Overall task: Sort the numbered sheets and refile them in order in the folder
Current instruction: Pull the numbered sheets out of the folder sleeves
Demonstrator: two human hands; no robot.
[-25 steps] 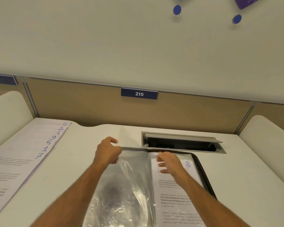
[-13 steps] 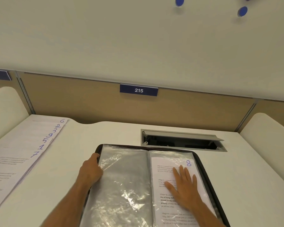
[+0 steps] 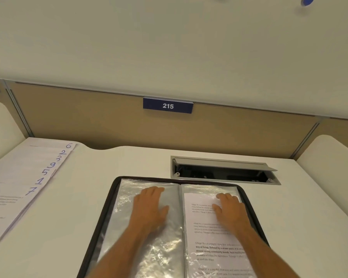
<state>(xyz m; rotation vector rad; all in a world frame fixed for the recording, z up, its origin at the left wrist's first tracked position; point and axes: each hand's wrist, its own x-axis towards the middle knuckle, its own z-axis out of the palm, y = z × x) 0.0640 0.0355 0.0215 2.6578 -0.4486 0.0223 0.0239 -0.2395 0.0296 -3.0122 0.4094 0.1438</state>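
Black-edged folder (image 3: 109, 207) lies open on the white worktop (image 3: 84, 213) at lower centre of the frame, its clear plastic sleeves spread to both sides. Left hand (image 3: 150, 207) rests flat, fingers straight, on the empty left-hand sleeve (image 3: 129, 197), holding nothing; half a second earlier it gripped the folder's left edge, and it has since moved inward onto the sleeve. Right hand (image 3: 229, 209) lies flat, fingers extended, on the printed sheet (image 3: 201, 217) filed in the right-hand sleeve, also holding nothing; it has slid up the page and now covers the upper right corner, where the numeral 8 was visible before. Fanned stack of numbered sheets (image 3: 28, 173) lies at the left of the frame, well apart from the folder, showing 6, 2, 3, 9, 5, 1, 7 from top to bottom, unchanged in position. Open cable hatch (image 3: 223, 169) sits just above the folder's upper right edge. Blue plate marked 215 (image 3: 167, 105) hangs on the partition at centre.
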